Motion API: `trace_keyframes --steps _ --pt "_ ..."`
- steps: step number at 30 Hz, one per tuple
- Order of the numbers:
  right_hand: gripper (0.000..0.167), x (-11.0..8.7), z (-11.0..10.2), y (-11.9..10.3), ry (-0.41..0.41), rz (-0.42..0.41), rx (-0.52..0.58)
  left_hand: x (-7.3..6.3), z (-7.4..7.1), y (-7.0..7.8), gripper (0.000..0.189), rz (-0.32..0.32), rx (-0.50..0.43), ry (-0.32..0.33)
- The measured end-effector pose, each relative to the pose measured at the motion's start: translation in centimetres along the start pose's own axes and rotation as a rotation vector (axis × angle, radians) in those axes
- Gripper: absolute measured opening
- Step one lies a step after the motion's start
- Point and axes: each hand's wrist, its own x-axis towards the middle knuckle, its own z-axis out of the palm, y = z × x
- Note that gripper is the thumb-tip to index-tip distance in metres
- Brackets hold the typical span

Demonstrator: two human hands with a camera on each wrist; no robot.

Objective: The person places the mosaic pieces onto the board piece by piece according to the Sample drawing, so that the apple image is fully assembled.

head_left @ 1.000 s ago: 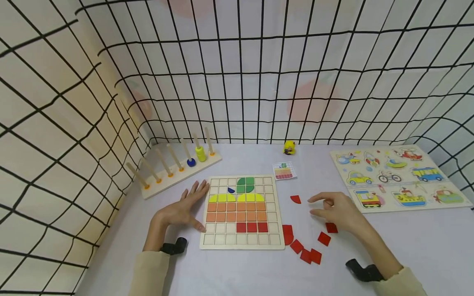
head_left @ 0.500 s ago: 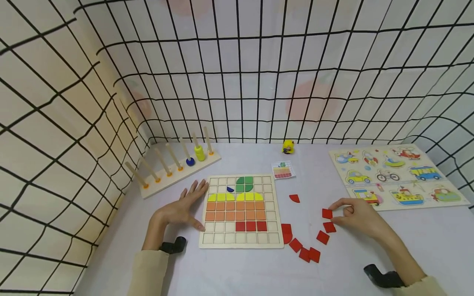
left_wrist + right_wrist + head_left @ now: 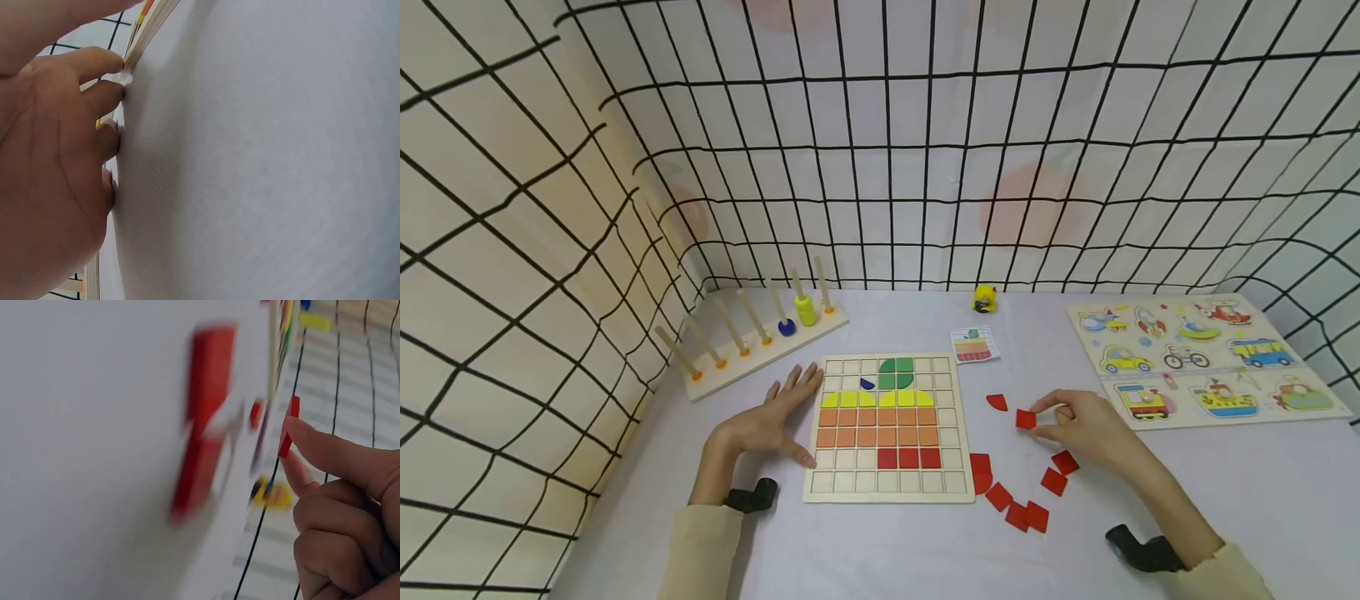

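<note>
A pale wooden grid board (image 3: 844, 482) lies in the middle of the table, with green, blue, yellow, orange and red pieces in its cells. Along the board's left edge rests my left hand (image 3: 767, 427), fingers spread, thumb at the lower left and fingertips near the upper left corner. Between thumb and index finger, my right hand (image 3: 1086, 425) pinches a red square tile (image 3: 1026, 419) to the right of the board. The right wrist view shows that tile (image 3: 289, 427) raised off the table. A red quarter-round piece (image 3: 997, 402) lies just left of the pinched tile.
Several loose red tiles (image 3: 1037, 517) curve around the board's lower right. A small pattern card (image 3: 975, 344) lies at its upper right corner. Behind stand a peg rack (image 3: 760, 354) and a yellow duck toy (image 3: 985, 298). A vehicle puzzle board (image 3: 1206, 358) lies at right.
My right hand reached right to a red square tile, pinched it, and has carried it left towards the board. My left hand stays at the board's left edge.
</note>
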Motion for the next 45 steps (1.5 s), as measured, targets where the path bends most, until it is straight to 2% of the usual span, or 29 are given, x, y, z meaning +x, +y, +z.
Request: trace_keyframes --steps 8,12,15,22,28,45 --pt "0.024 1.5 7.3 -8.5 -0.111 -0.112 0.085 0.2 0.0 0.0 0.139 0.005 -0.004 0.005" --pt "0.021 1.9 10.5 -11.1 -0.137 -0.186 0.076 0.2 -0.1 0.0 0.139 -0.004 0.000 0.004" --pt "0.019 2.2 12.0 -12.2 -0.132 -0.216 0.051 0.1 -0.2 0.0 0.139 -0.009 0.006 0.001" --pt "0.020 2.5 13.1 -12.7 -0.087 -0.216 0.029 0.3 -0.3 0.1 0.138 -0.006 0.021 -0.002" --pt "0.021 2.8 13.6 -12.8 -0.086 -0.229 0.011 0.0 -0.1 0.1 0.138 -0.029 0.016 0.002" --pt "0.017 3.2 14.1 -13.2 -0.096 -0.245 0.018 -0.1 0.0 0.1 0.138 -0.028 0.005 0.013"
